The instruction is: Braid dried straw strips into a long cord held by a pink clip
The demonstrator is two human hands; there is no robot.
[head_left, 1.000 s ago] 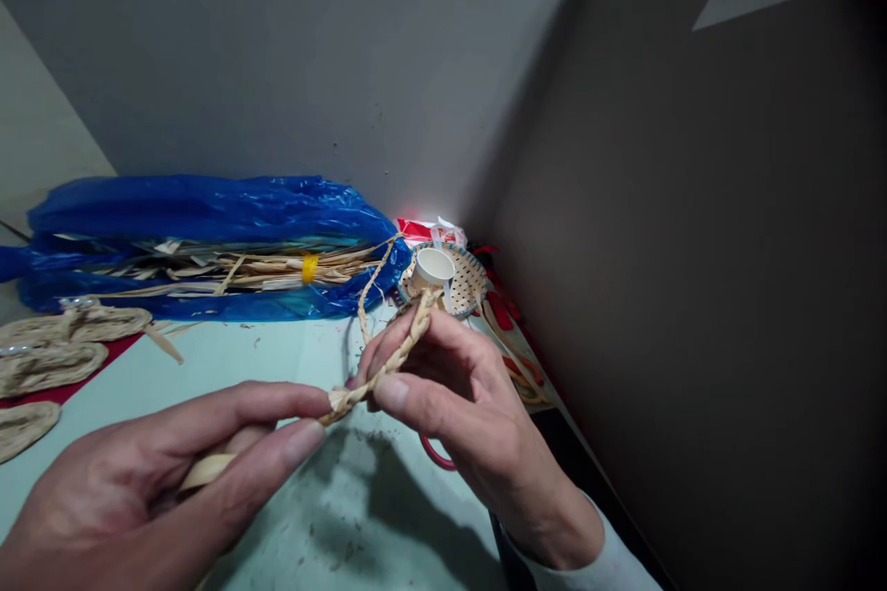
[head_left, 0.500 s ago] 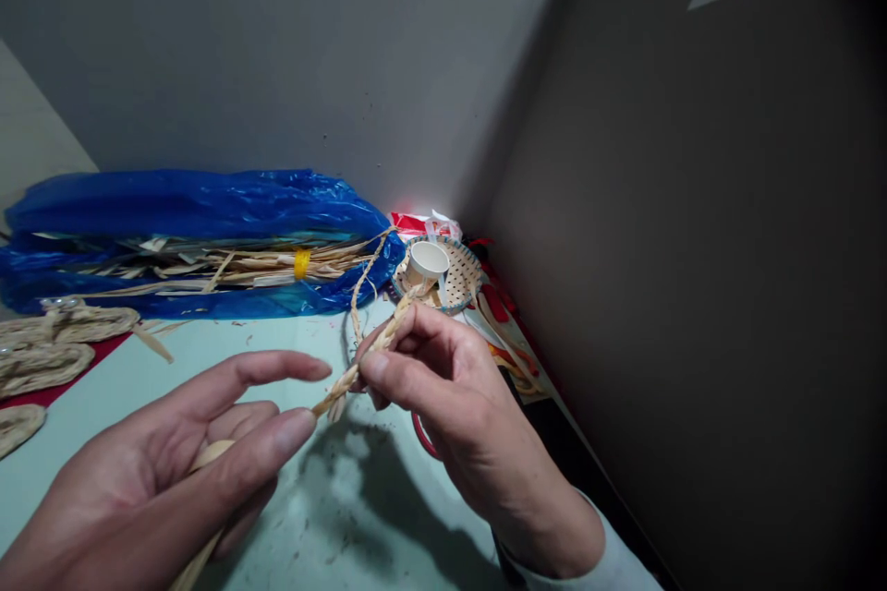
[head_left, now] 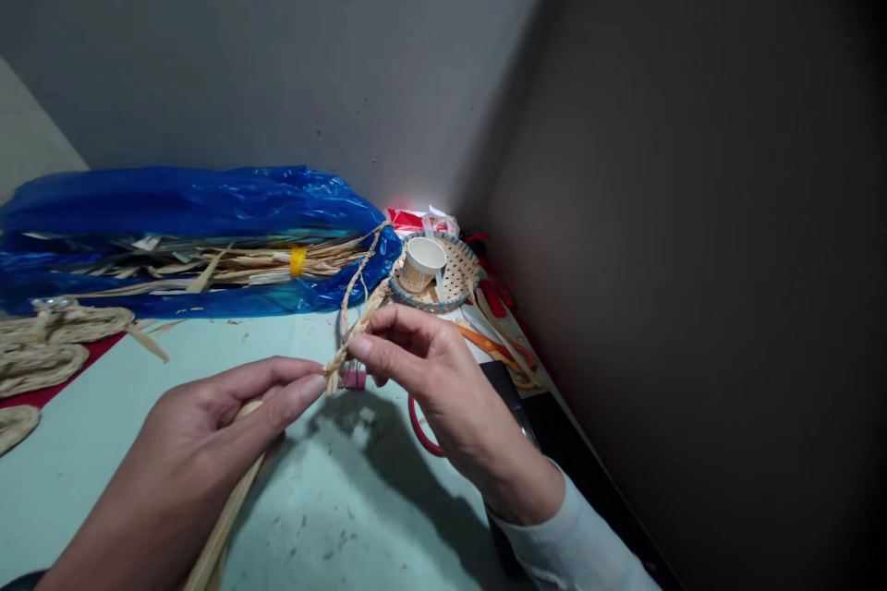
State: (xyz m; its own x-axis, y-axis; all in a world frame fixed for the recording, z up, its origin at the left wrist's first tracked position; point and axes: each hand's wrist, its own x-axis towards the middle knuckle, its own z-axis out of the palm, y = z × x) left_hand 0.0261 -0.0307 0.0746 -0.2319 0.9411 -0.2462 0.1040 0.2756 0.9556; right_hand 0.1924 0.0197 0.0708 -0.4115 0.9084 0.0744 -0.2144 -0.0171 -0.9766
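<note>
A braided straw cord [head_left: 355,327] slants between my two hands above the pale green tabletop. My right hand [head_left: 422,369] pinches the braid between thumb and fingers. At the braid's lower end, my left hand [head_left: 236,429] has thumb and index finger pressed together on it. Loose flat straw strands [head_left: 225,526] pass through my left hand and hang toward the bottom edge. A thinner twisted strand runs up from the braid to the blue bag. Just below the braid, a pink clip [head_left: 355,378] is partly visible.
A blue plastic bag [head_left: 173,199] of straw lies along the wall. Behind my right hand, a woven basket [head_left: 461,272] holds a paper cup [head_left: 422,264]. Coiled straw pieces [head_left: 42,365] sit at left. Orange-handled scissors [head_left: 485,340], a red ring and a black object lie at right.
My left index finger has come down and closed with the thumb on the braid's end. My right hand has moved slightly left, and the view has shifted a little.
</note>
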